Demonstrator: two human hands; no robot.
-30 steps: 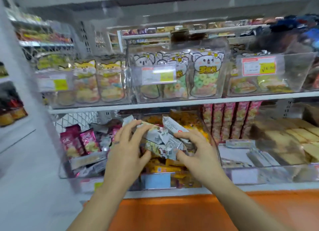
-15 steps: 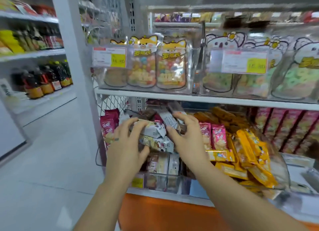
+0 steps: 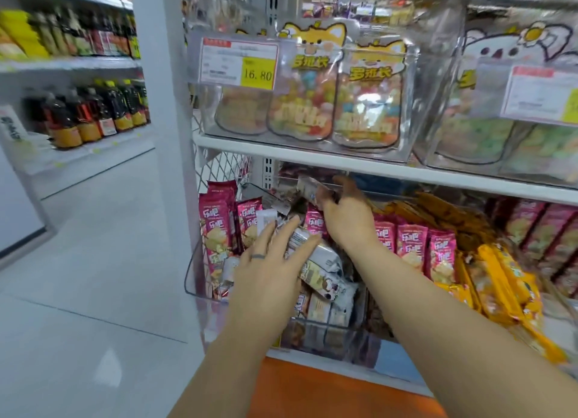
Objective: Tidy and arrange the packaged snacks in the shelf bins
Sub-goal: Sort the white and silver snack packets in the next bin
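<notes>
Orange base [image 3: 328, 392] nearest, at 6 o'clock. Above it is a clear bin [image 3: 328, 334] on the lower shelf, crammed with packs.

Left hand [image 3: 269, 270]: fingers straight, slightly spread, lying flat on the white packs [image 3: 325, 259] mid-bin. Ring [image 3: 258, 256] on one finger. Pink packs [image 3: 219, 227] upright at its 10 o'clock, along the bin's left wall.

Right hand [image 3: 347, 217], 1 o'clock from the left one and further back: fingers curled, pinching a silver pack [image 3: 308, 186] over the bin's rear, just under the shelf board [image 3: 312, 150]. More pink packs at its 3 o'clock, yellow packs [image 3: 500, 286] at 4. Can't tell if those share the bin.

Above the board, 12 o'clock: candy bags [image 3: 312, 83] upright in an upper bin [image 3: 209, 117], price tag [image 3: 239, 61] on its front reading 16.80.

Far, 9 o'clock: bottles [image 3: 93, 111] on another shelf.
</notes>
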